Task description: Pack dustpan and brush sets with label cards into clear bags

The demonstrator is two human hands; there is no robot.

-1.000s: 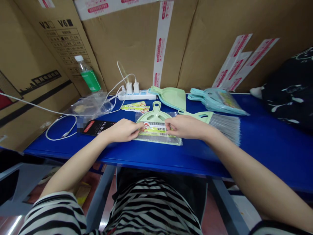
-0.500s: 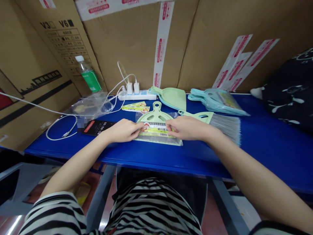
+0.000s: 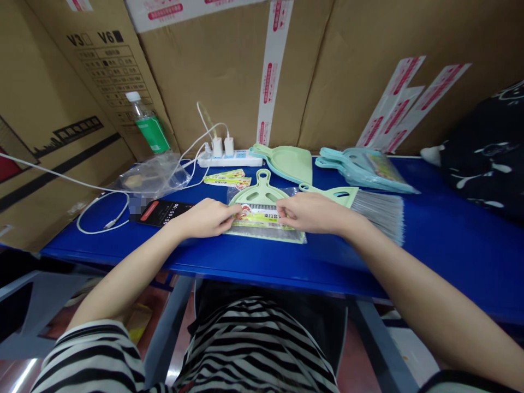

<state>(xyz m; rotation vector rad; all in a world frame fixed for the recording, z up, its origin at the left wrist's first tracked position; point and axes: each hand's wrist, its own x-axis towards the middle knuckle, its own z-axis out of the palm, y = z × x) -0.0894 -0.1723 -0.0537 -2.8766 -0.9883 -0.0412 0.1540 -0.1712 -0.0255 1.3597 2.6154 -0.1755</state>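
Note:
In front of me on the blue table lies a light green hand brush with grey bristles, its ring-ended handle pointing away. A clear plastic bag is under and around it. Across its bristles stretches a yellow and white printed label card. My left hand is closed, pinching the card's left end between thumb and forefinger. At the opposite end my right hand pinches the card, fingers curled. Just beyond the right wrist, a second light green brush rests with its grey bristles toward the right.
Stacked dustpans and bagged blue dustpans stand behind. Loose label cards, a white power strip with cables, a phone, a crumpled plastic bag and a bottle are to the left. Cardboard walls the back.
My right hand has shifted very slightly left on the label card. My left hand stays in place, and the phone's timer has advanced.

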